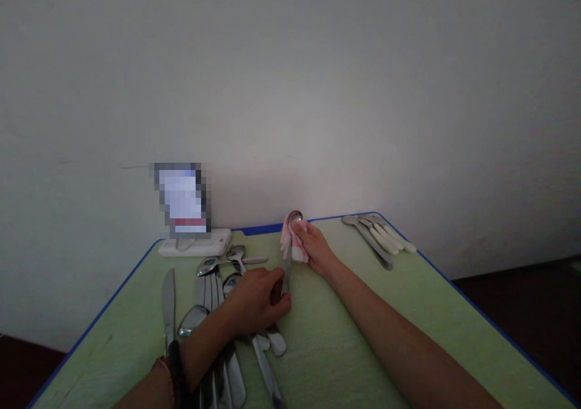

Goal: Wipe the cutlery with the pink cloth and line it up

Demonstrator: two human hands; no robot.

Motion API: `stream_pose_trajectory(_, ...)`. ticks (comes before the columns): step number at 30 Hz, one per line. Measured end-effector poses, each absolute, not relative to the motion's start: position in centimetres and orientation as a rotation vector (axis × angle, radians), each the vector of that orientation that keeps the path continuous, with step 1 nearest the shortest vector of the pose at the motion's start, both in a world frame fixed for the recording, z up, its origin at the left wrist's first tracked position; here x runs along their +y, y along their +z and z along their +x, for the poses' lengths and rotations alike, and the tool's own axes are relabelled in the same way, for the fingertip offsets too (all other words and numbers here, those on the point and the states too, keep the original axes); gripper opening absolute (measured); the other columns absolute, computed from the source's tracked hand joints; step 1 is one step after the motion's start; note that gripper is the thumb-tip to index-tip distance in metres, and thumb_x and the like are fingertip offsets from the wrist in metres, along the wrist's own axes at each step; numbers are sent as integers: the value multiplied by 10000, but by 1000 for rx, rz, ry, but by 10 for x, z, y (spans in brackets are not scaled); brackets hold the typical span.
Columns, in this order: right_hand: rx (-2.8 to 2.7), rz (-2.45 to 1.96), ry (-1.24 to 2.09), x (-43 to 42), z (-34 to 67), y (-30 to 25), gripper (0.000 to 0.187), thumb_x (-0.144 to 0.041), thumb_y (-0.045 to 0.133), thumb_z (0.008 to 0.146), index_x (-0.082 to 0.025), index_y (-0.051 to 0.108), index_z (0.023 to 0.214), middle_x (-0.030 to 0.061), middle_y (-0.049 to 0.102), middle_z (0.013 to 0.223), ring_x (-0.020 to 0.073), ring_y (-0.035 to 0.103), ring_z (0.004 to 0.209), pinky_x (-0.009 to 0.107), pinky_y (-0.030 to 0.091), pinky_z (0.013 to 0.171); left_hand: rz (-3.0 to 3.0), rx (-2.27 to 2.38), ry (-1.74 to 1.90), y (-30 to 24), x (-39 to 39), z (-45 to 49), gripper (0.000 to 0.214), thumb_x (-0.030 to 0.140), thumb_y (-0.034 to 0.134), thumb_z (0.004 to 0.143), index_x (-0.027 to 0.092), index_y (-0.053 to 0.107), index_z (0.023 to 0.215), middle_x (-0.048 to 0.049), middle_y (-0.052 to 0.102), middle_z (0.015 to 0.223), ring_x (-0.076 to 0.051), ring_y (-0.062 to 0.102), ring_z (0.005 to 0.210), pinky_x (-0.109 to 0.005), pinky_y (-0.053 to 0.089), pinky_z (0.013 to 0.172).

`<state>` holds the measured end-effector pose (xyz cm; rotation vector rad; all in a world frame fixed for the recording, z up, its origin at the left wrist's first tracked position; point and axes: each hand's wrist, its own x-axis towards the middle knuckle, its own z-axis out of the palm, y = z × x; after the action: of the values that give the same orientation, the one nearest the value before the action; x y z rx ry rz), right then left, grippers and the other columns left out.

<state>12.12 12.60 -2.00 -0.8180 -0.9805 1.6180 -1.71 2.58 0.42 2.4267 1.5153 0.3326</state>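
My left hand pinches the handle end of a metal spoon, which points away from me above the table. Near the spoon's bowl, my right hand is closed on a pink and white cloth, its thumb pressing the cloth against the spoon. Under and around my left forearm lie several pieces of metal cutlery, among them a spoon and a table knife. My forearm hides part of this group.
A blurred upright screen stands on a white base at the back left. At the back right lie a metal spoon and several pieces with white handles. The green table has a blue edge and meets a pale wall.
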Motion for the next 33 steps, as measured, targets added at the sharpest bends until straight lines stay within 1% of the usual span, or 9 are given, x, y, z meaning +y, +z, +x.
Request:
stream_pose_trajectory(10, -935, -794, 1643, 125, 121, -17, 319, -409, 696, 640, -175, 530, 778, -31, 588, 560, 95, 514, 448, 228, 435, 442, 2442, 1513, 349, 2, 26, -18, 122, 282, 470, 753, 205, 441, 663, 14, 525, 592, -147, 479, 586, -255, 297, 552)
stream_pose_trajectory(16, -962, -777, 1654, 125, 121, -18, 322, -418, 687, 647, -174, 531, 786, -29, 588, 562, 102, 524, 453, 243, 451, 473, 2438, 1503, 349, 2, 27, -18, 143, 293, 470, 751, 204, 440, 644, 21, 519, 572, -140, 479, 582, -252, 302, 557)
stream_pose_trajectory(24, -932, -787, 1654, 125, 120, -18, 307, -395, 702, 638, -177, 538, 779, -30, 595, 579, 99, 526, 459, 238, 450, 465, 2390, 1480, 353, 1, 26, -18, 157, 318, 449, 766, 209, 421, 657, 44, 486, 517, -117, 459, 488, -234, 269, 508)
stream_pose_trajectory(33, -930, -792, 1654, 126, 120, -18, 313, -405, 706, 628, -173, 541, 759, -31, 591, 568, 108, 528, 459, 251, 453, 466, 2386, 1472, 375, 5, 24, -19, 145, 306, 440, 766, 211, 412, 660, 53, 476, 497, -115, 454, 463, -228, 262, 502)
